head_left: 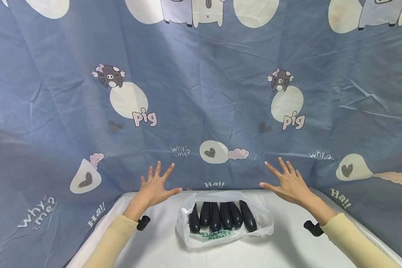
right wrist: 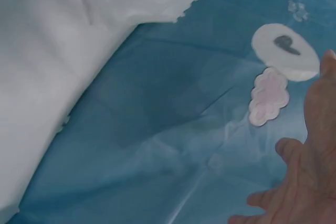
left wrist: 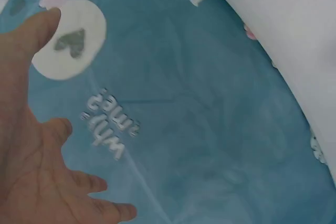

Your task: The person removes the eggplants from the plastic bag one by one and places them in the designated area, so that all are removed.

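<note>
Eggplants [head_left: 226, 216]: six visible, dark and glossy, side by side in the lower middle of the head frame, inside the bag; narrow ends toward the top of the frame, fuller ends toward the bottom.
Bag [head_left: 197, 244]: thin white plastic, mouth gaping, green print [head_left: 217, 234] below the eggplants; lies on the white table [head_left: 160, 249].
Left hand [head_left: 155, 190]: above and left of the bag; fingers spread wide, thumb toward frame centre; holds nothing, apart from the bag.
Right hand [head_left: 290, 186]: above and right of the bag; fingers likewise splayed, nothing in grasp.
Eggplant weight: judged moderate singly; the six together probably strain the thin film.
Eggplant skin: shine suggests smooth and rather slippery; flesh likely firm with slight give, could bruise under hard fingertips.
Eggplant hold: round the fuller part seems surest, thumb opposite fingers; narrow end looks easier to encircle, though weight would then hang from it.
Rightmost eggplant [head_left: 248, 217]: tilted, bag space to its right; probably simplest to get fingers around.
Middle eggplants: packed close, little finger room between.
Bag film: light, limp, likely to crumple or tear; wide bunches of rim at both sides seem better than one pinch.
</note>
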